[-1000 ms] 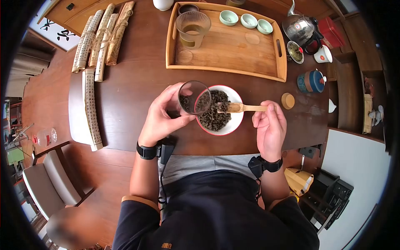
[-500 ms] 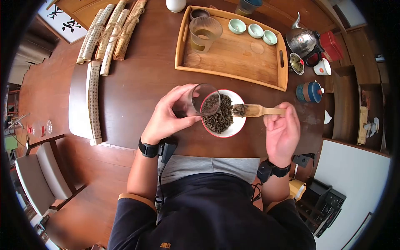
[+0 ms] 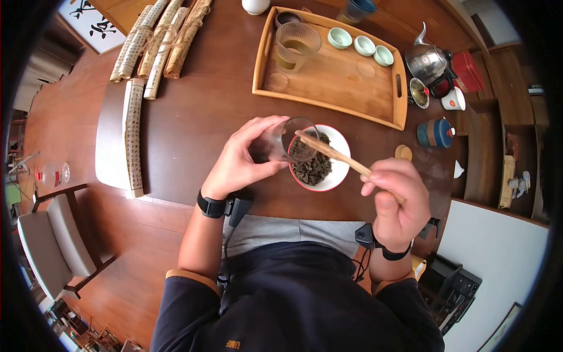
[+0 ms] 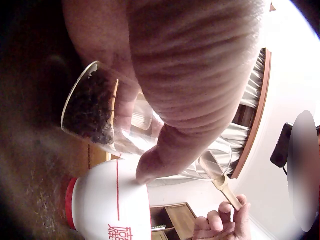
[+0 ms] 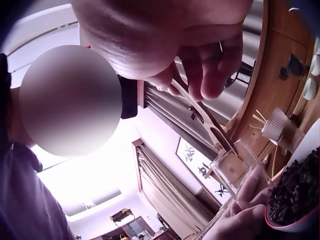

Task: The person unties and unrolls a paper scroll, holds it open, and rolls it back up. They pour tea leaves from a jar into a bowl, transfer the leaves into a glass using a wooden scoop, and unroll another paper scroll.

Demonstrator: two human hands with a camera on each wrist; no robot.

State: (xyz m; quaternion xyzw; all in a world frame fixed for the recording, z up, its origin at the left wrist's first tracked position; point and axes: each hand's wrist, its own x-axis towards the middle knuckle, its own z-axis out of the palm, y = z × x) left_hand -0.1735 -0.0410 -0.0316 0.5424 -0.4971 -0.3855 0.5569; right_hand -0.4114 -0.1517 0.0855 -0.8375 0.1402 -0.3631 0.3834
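Observation:
My left hand grips a clear glass, tilted so that its mouth faces right over the bowl. Dark tea leaves lie inside the far end of the glass in the left wrist view. Between thumb and fingers of my right hand is a wooden tea scoop, turned edge-up with its tip at the glass's mouth. Under both stands a white bowl with a red rim, holding a heap of dark rolled tea leaves. Red characters mark the bowl's side in the left wrist view.
A wooden tray farther back carries a ribbed glass pitcher and several small cups. To its right are a metal kettle, a lidded dish and a blue jar. Bamboo scrolls lie at left.
The scoop has lifted from the leaves in the bowl, drawn back right, then swung left and turned over at the glass's mouth. The left hand keeps hold of the glass.

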